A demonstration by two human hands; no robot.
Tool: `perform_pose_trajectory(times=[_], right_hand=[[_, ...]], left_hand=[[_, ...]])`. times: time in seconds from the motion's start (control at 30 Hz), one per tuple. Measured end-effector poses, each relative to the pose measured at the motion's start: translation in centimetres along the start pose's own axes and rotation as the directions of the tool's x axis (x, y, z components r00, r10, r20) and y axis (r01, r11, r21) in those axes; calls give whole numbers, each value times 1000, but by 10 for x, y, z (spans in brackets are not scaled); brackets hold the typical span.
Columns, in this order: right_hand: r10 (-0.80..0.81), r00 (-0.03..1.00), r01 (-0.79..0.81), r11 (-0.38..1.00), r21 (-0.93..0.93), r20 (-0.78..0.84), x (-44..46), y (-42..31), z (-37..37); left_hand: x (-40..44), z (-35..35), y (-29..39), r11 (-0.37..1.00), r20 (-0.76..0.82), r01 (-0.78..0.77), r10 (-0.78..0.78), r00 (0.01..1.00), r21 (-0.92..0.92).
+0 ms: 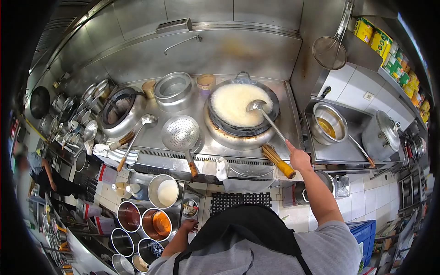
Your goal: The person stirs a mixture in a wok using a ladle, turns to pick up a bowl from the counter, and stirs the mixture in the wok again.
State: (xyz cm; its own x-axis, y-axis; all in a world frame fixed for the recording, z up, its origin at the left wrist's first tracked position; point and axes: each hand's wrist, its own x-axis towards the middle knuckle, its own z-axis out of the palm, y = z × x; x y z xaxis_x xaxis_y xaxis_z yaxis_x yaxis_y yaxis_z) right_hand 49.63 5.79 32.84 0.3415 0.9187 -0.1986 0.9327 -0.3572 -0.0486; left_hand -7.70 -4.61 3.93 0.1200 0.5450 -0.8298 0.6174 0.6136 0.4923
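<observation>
My right hand (299, 156) is closed round the handle end of a long metal ladle (270, 120). The ladle's bowl rests at the right part of pale, foamy liquid (236, 103) in a big black wok (273, 98) on the stove. Below the wok, left of my right hand, lies a bamboo brush (278, 161) with a yellow-wrapped handle. My left hand (189, 225) hangs low beside the metal pots, near a pot of orange liquid (156, 223). Its fingers are partly curled, and nothing shows in them.
A perforated strainer (180, 133) and a second ladle (133, 144) lie on the counter. Left stands another burner (121, 110); right, a bowl of yellow liquid (330, 123) and a lidded pot (381, 135). Another person (43, 172) is at the far left.
</observation>
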Motion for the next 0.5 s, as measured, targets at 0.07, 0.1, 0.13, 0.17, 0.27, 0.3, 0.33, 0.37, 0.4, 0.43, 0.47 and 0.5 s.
perform_pose_trajectory(times=[0.07,0.1,0.13,0.17,0.27,0.3,0.33,0.37,0.4,0.43,0.47,0.5], right_hand=[[-3,999,3,1000,-1,-35,19,-4,12],[3,999,-3,1000,-4,-36,28,-8,13],[9,999,-10,1000,-6,-38,37,-12,13],[18,999,-18,1000,-3,-30,45,-15,14],[40,999,-40,999,13,-14,63,-32,8],[43,999,-43,999,23,-10,67,-37,6],[46,999,-46,998,32,-7,72,-41,6],[40,999,-39,998,40,-10,76,-45,6],[34,999,-33,998,49,-12,80,-49,7],[27,1000,-26,998,58,-15,85,-52,8],[25,999,-24,998,64,-29,89,-56,13],[24,999,-21,997,71,-44,94,-60,16]], left_hand=[[3,0,-16,1000,-1,0,0,1000,-30],[5,1,-23,999,0,-9,9,1000,-45],[9,1,-28,998,0,-19,19,1000,-61],[12,1,-34,998,-6,-22,22,1000,-53],[8,0,-36,998,-5,-41,41,999,-53],[10,0,-37,996,6,-53,54,999,-71],[12,0,-38,995,10,-52,54,999,-88],[14,0,-39,993,15,-51,53,998,-106],[16,1,-40,992,13,-37,39,999,-123],[18,1,-41,991,15,-34,36,999,-132],[20,1,-42,989,16,-31,34,999,-142],[21,1,-43,989,21,-39,43,999,-144]])
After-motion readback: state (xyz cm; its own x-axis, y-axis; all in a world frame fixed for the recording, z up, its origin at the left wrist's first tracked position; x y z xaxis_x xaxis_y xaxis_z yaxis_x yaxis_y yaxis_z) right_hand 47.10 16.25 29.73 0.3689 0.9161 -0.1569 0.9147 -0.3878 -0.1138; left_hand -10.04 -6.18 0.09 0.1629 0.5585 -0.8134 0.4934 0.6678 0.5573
